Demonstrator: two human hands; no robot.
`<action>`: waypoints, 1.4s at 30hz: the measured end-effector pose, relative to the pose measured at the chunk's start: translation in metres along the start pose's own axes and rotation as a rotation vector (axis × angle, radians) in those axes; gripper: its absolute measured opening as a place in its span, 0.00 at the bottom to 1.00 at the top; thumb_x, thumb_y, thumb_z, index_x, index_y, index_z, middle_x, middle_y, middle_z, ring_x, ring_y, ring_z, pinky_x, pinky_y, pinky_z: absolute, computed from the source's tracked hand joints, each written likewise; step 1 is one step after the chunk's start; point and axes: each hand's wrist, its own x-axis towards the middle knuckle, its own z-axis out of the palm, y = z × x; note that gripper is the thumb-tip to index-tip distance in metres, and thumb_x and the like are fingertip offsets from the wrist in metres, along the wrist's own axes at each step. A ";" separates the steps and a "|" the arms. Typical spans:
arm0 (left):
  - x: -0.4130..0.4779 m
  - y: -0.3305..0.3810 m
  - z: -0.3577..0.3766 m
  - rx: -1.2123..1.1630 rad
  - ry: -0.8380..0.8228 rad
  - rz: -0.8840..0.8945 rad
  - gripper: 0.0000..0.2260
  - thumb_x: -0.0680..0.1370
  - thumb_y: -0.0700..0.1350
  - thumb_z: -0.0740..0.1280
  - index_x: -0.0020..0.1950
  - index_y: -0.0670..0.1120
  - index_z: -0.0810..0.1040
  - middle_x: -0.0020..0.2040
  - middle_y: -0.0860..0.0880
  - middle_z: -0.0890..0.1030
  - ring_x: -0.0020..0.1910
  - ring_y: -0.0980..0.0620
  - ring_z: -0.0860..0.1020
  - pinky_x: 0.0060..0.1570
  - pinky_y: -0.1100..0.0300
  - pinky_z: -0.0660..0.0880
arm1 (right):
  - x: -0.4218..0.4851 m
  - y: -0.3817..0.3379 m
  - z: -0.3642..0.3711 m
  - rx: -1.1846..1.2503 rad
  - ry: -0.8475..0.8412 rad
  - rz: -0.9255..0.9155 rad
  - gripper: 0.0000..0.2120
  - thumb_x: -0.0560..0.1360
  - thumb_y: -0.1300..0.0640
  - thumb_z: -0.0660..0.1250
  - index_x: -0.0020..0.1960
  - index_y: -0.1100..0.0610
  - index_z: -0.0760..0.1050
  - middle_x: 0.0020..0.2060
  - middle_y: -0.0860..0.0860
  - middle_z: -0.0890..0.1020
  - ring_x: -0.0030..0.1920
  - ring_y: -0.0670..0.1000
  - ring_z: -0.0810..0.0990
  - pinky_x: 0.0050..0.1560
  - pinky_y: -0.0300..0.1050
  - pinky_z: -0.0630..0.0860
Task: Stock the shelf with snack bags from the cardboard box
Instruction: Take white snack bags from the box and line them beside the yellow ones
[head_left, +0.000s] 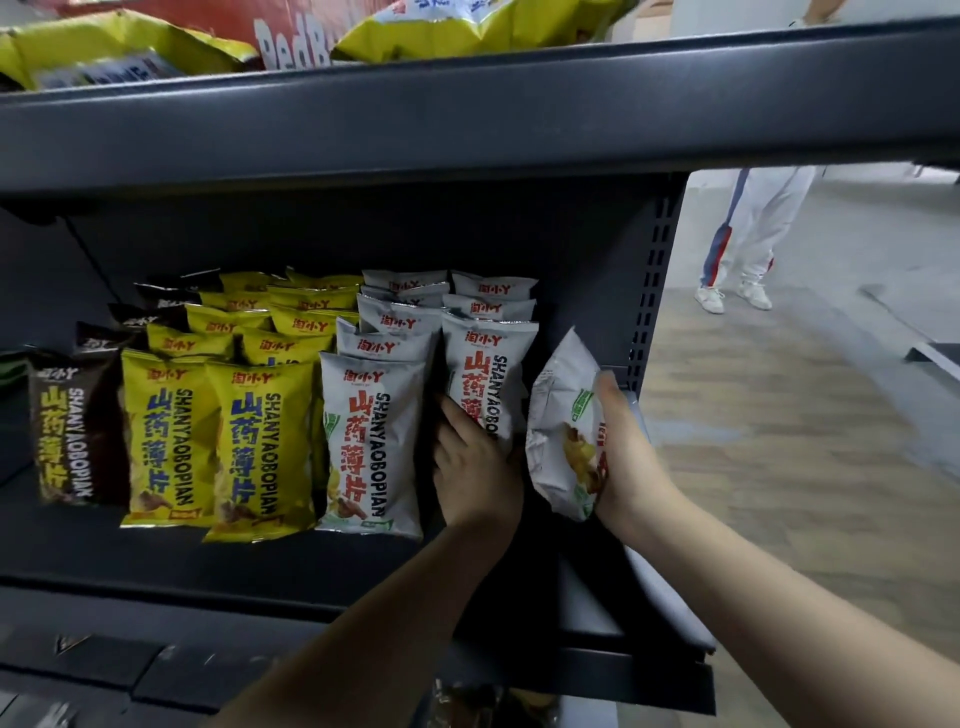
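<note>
Near the right end of the shelf (311, 566), the left hand (475, 467) lays straight fingers (451, 415) on a standing grey bag (491, 374) while the outstretched right hand (628, 457) clasps a tilted grey bag (558, 431).

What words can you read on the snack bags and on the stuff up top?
"SHANYAOBOPIAN": down the front brown bag, yellow bags and grey bags.
"山药薄片": beside it on those same bags.
"淘小Y": top of those bags and the ones behind.
"RedBu", cut off: red box on the top shelf.
Print on the held grey bag in the right hand: too blurred.
Print on the top-shelf bags: too blurred.
</note>
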 end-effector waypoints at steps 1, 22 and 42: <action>0.001 0.001 -0.003 0.036 0.019 -0.004 0.36 0.79 0.51 0.56 0.76 0.36 0.38 0.69 0.41 0.63 0.67 0.43 0.67 0.62 0.54 0.67 | -0.003 -0.002 0.005 -0.024 0.011 -0.016 0.21 0.72 0.31 0.61 0.46 0.46 0.84 0.49 0.52 0.86 0.51 0.56 0.85 0.57 0.54 0.77; -0.024 -0.034 -0.063 -0.495 -0.188 0.185 0.33 0.75 0.38 0.65 0.76 0.48 0.54 0.71 0.47 0.68 0.71 0.49 0.67 0.66 0.48 0.70 | -0.034 0.009 0.080 -0.306 -0.006 -0.185 0.25 0.72 0.49 0.72 0.64 0.55 0.68 0.57 0.52 0.79 0.55 0.51 0.80 0.55 0.49 0.78; -0.030 -0.023 -0.017 -0.237 -0.015 0.102 0.50 0.69 0.54 0.71 0.76 0.39 0.39 0.72 0.42 0.57 0.72 0.44 0.59 0.71 0.55 0.57 | -0.001 0.003 0.076 -0.732 0.040 -0.435 0.30 0.66 0.44 0.73 0.58 0.64 0.72 0.54 0.60 0.77 0.58 0.58 0.77 0.57 0.56 0.76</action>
